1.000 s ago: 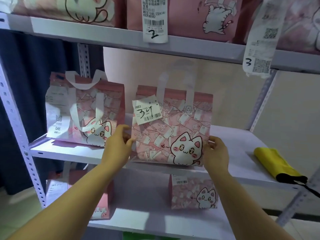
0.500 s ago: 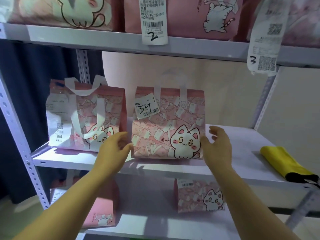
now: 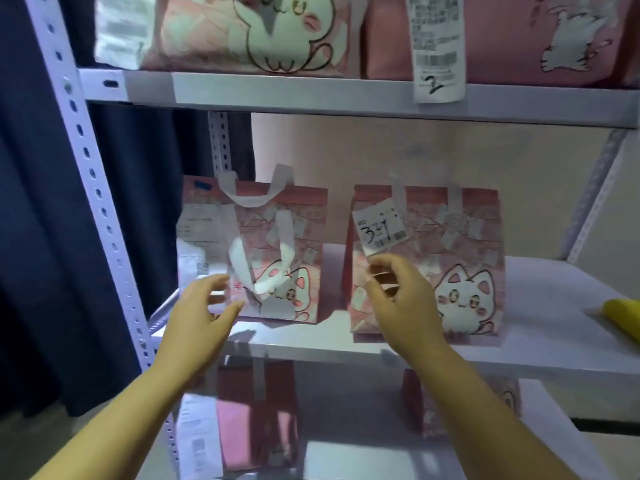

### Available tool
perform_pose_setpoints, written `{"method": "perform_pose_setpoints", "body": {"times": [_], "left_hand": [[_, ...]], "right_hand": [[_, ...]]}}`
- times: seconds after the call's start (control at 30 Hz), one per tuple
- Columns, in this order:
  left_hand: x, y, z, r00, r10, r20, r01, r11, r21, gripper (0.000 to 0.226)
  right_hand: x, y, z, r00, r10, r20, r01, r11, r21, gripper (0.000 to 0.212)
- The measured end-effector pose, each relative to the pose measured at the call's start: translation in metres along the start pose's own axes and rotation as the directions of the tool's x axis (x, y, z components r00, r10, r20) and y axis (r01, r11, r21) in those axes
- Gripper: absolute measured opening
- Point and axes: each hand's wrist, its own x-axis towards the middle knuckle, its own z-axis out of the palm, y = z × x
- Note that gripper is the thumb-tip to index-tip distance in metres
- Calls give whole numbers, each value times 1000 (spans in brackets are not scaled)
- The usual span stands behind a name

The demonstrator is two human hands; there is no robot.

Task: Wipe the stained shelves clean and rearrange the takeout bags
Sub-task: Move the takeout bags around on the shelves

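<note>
Step in hand, by judgement: rearranging, not wiping, with both hands set toward the left bag. Metal rack [image 3: 86,161]: pale, perforated posts, against a beige wall [image 3: 450,157], with a dark curtain [image 3: 34,237] at its left. Middle shelf [image 3: 554,306]: white, flat; stains cannot be made out through the blur. Left bag [image 3: 298,220]: pink, cat print, upright near the shelf's left end. Right bag [image 3: 460,258]: same print, upright just beside it, not touching. Left hand [image 3: 197,320]: fingers spread wide, empty, at the left bag's lower corner; contact cannot be told. Right hand [image 3: 401,299]: fingers loosely bent, holding nothing, in front of the right bag. Yellow cloth [image 3: 623,317]: lying at the shelf's right end, well apart. Next move calls for a grip on both sides of the left bag, then a level slide.
</note>
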Motion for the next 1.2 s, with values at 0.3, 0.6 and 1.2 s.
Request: {"method": "perform_pose_setpoints", "body": {"times": [0.3, 0.6, 1.2], "left_hand": [[36, -58, -26, 982, -136, 133, 133, 991, 29, 77], [49, -75, -14, 964, -198, 178, 204, 979, -13, 44], [-39, -25, -61, 985, -112, -129, 95, 986, -136, 24]], "right_hand": [[7, -11, 79, 928, 305, 212, -256, 939, -229, 69], [13, -12, 100, 855, 431, 290, -360, 894, -267, 57], [-30, -33, 46, 982, 180, 50, -176, 981, -85, 45]]}}
